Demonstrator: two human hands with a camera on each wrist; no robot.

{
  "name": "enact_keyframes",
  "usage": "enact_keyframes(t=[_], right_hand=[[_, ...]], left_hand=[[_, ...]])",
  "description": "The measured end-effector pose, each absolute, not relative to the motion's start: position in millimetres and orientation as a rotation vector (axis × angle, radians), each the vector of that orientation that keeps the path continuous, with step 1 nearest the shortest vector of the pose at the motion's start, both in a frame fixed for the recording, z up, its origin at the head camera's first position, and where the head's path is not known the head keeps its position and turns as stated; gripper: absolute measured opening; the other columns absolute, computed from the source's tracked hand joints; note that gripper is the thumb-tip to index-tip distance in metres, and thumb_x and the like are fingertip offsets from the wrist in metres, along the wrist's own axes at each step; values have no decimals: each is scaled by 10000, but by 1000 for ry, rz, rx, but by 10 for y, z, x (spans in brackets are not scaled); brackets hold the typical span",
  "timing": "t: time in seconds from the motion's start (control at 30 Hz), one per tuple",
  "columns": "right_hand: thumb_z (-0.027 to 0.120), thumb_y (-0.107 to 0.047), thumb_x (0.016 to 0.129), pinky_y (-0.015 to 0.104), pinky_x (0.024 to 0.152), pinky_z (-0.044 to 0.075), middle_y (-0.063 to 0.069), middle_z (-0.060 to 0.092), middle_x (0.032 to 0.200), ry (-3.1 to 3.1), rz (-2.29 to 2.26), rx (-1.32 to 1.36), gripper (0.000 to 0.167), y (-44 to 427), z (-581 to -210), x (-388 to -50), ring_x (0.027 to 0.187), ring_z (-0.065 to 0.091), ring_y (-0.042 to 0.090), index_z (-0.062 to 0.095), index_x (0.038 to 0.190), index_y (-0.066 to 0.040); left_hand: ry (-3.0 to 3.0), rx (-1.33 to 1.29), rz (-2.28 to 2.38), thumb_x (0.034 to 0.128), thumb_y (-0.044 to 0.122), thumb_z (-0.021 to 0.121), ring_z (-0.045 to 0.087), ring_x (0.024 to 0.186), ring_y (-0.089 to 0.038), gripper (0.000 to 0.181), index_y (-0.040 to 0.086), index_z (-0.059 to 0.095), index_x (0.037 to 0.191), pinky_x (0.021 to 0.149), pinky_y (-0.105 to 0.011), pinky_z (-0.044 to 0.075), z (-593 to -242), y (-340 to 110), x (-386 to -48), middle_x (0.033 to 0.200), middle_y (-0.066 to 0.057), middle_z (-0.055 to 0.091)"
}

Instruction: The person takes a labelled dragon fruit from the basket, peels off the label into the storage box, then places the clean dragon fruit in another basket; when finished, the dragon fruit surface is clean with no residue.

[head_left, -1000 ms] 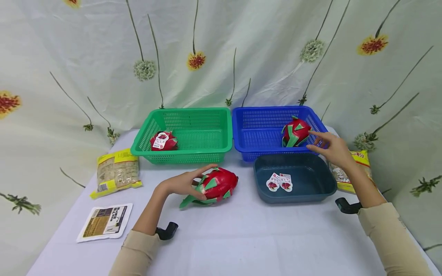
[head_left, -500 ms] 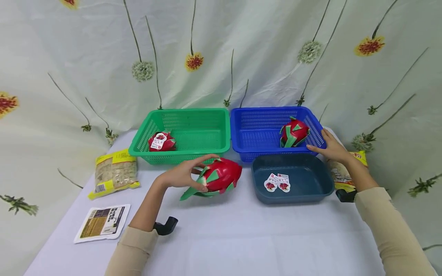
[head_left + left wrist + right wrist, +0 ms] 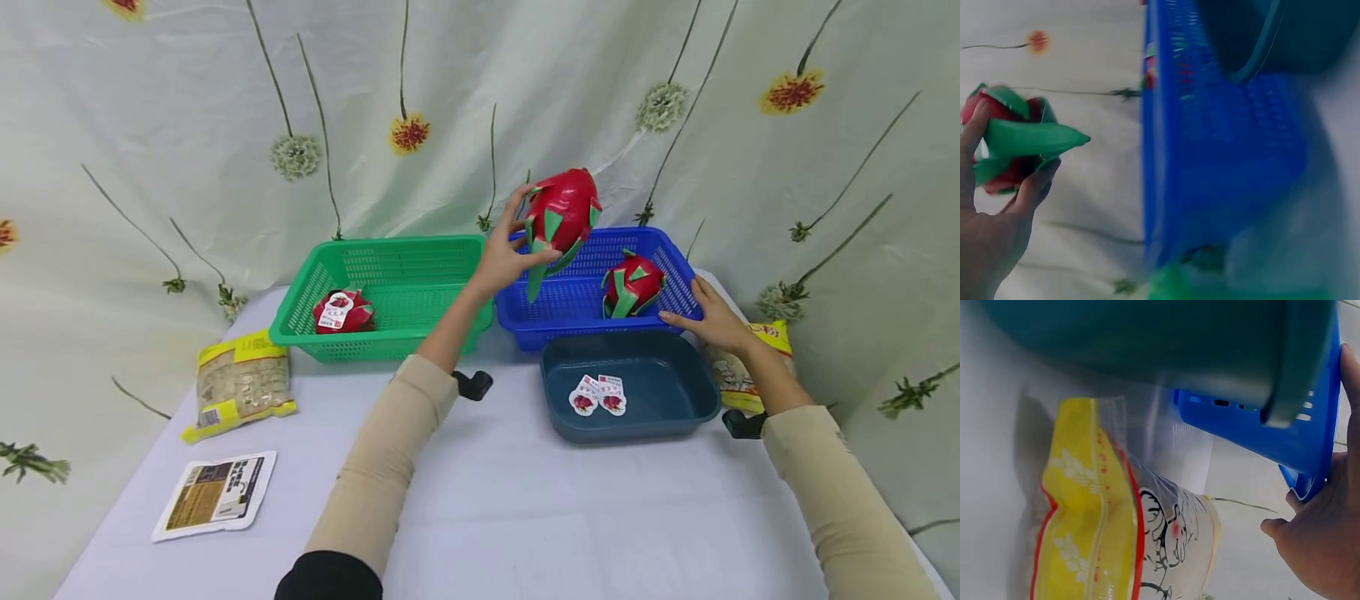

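Observation:
In the head view my left hand (image 3: 504, 254) grips a red dragon fruit with green leaves (image 3: 564, 208), held up above the left part of the blue basket (image 3: 600, 325). The left wrist view shows its thumb and fingers round the leafy end of the fruit (image 3: 1035, 137). A second dragon fruit (image 3: 633, 286) lies in the right side of the blue basket. My right hand (image 3: 720, 321) holds that basket's front right corner, its fingers at the outer side; the right wrist view has the hand (image 3: 1329, 531) against the blue rim.
A green basket (image 3: 375, 343) on the left holds a labelled dragon fruit (image 3: 343, 312). A dark blue tray (image 3: 630, 429) with two stickers (image 3: 597, 395) stands before the blue basket. Yellow bags (image 3: 243, 383) (image 3: 1085, 506) lie at both sides, and a flat white packet (image 3: 215, 495) lies front left.
My left hand has lifted the dragon fruit from the table and carried it up and right over the blue basket. My right hand has moved from beside the other fruit onto the basket's corner.

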State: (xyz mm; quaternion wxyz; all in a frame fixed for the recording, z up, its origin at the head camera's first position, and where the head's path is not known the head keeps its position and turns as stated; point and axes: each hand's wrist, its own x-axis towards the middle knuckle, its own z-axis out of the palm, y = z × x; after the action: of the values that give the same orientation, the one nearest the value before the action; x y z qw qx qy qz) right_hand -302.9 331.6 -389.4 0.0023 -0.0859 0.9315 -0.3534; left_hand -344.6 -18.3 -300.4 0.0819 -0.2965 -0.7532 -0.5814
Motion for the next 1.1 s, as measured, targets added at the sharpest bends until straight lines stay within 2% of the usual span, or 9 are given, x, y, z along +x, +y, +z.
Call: enact_keyframes(t=[0.13, 0.23, 0.4, 0.7, 0.83, 0.97, 1.1], right_hand=[[580, -470, 858, 684, 951, 198, 201, -103, 1509, 2922, -1135, -256, 1001, 3326, -3910, -3034, 1328, 52, 495, -117, 1449, -63], [581, -487, 852, 684, 958, 186, 188, -90, 1515, 2936, -1152, -243, 1001, 3346, -3927, -3028, 1334, 44, 484, -102, 1454, -71], [593, -514, 835, 674, 959, 202, 178, -55, 1521, 2956, -1190, -247, 1013, 3345, -3966, -3053, 1333, 73, 479, -62, 1462, -62], [587, -485, 850, 663, 968, 204, 169, -78, 1522, 2940, -1156, -226, 992, 3303, -3970, -3047, 1340, 57, 470, -78, 1460, -71], [596, -484, 845, 661, 966, 215, 168, -65, 1523, 2944, -1148, -226, 995, 3288, -3972, -3050, 1342, 70, 464, -66, 1464, -76], [597, -498, 838, 664, 962, 217, 163, -66, 1524, 2952, -1150, -209, 1003, 3300, -3971, -3045, 1339, 78, 469, -67, 1466, -86], [590, -503, 841, 668, 965, 205, 166, -71, 1523, 2955, -1156, -198, 1001, 3325, -3976, -3047, 1339, 69, 470, -70, 1465, -84]], left_hand=[[-2339, -664, -1626, 725, 278, 795, 505, 1145, -229, 917, 380, 225, 1436, 835, -344, 501, -3356, 188, -3850, 1304, -115, 453], [-2463, -565, -1511, 709, 335, 800, 470, 1183, -254, 928, 355, 229, 1440, 846, -384, 491, -3561, 374, -3973, 1372, -72, 414], [-2651, -464, -1339, 697, 327, 812, 398, 1243, -290, 946, 317, 237, 1447, 929, -418, 432, -3798, 530, -4073, 1398, -66, 401], [-2965, -330, -1315, 691, 280, 824, 416, 1206, -328, 928, 288, 254, 1424, 928, -430, 436, -3906, 600, -4071, 1341, -158, 421], [-3045, -357, -1586, 753, 224, 776, 381, 1231, -316, 926, 280, 169, 1450, 948, -429, 423, -3901, 525, -4106, 1387, -154, 346], [-3136, -431, -1906, 821, 97, 692, 288, 1298, -331, 966, 345, 21, 1471, 920, -497, 425, -3807, 435, -4154, 1477, -114, 154], [-3186, -470, -1999, 819, 19, 674, 251, 1320, -338, 1030, 410, -33, 1457, 842, -517, 469, -3784, 420, -4222, 1509, -75, 48]])
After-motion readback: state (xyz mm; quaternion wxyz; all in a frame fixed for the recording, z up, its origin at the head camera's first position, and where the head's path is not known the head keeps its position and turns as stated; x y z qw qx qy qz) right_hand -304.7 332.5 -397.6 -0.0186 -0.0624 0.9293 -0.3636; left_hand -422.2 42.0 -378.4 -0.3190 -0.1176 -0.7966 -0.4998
